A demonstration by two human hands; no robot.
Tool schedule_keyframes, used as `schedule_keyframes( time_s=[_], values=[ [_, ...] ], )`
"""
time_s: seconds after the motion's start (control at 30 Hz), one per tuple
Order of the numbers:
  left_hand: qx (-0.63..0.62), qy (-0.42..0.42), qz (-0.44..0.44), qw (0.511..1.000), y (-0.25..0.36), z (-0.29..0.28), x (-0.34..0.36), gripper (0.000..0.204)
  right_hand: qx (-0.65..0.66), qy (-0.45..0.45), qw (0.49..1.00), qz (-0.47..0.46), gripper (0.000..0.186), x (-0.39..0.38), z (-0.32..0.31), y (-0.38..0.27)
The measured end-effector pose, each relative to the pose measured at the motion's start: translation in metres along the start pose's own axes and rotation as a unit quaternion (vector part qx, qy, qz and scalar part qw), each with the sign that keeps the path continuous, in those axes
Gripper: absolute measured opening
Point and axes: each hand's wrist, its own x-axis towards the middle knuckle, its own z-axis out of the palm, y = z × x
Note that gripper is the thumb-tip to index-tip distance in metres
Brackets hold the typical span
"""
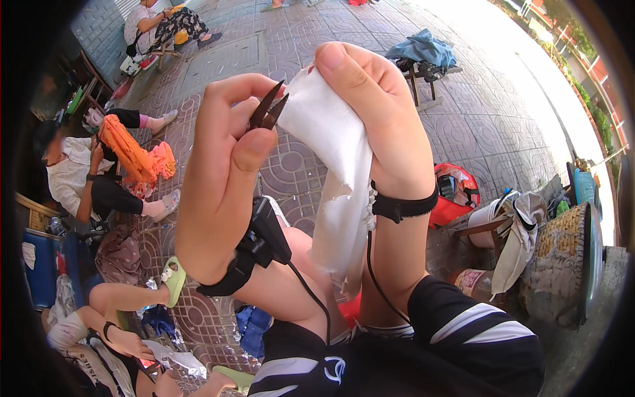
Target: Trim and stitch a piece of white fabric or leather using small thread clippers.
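My left hand (pixel 225 152) is closed around dark thread snips (pixel 270 109), their two pointed blades slightly apart and aimed upward beside the fabric's top left edge; I cannot tell whether the tips touch it. My right hand (pixel 370 112) grips a white cloth (pixel 324 132) by its upper end, thumb pressed on top. The cloth hangs down between my forearms, with a ragged, frayed edge along its lower part. Black straps with cords circle both of my wrists.
Seated people work at the left, one with orange fabric (pixel 139 159). Behind my right hand stand a stool with blue cloth (pixel 413 46) and a red bag (pixel 453 195). A woven basket (pixel 552 258) and draped chair are at right, on patterned paving (pixel 297 172).
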Motion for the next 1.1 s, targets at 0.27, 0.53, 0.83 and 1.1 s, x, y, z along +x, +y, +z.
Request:
schedule_keyframes(
  time_s=[0.27,0.53,0.83,1.1],
  values=[
    [0.026,-0.025,0.000,0.999,-0.001,-0.003,-0.003,0.035,0.027,-0.032,0.999,0.011,0.028,-0.001,-0.003,0.001],
    [0.037,-0.049,-0.018,0.998,0.005,-0.006,-0.005,0.034,0.045,-0.031,0.998,0.016,0.029,-0.001,0.000,0.000],
    [0.015,-0.039,0.004,0.999,0.002,-0.003,-0.003,0.034,0.067,-0.080,0.994,0.023,0.030,0.000,-0.004,0.003],
    [0.021,-0.082,-0.065,0.994,0.010,-0.012,-0.007,0.057,0.068,-0.067,0.995,0.037,0.029,-0.002,-0.002,0.000]
  ],
)
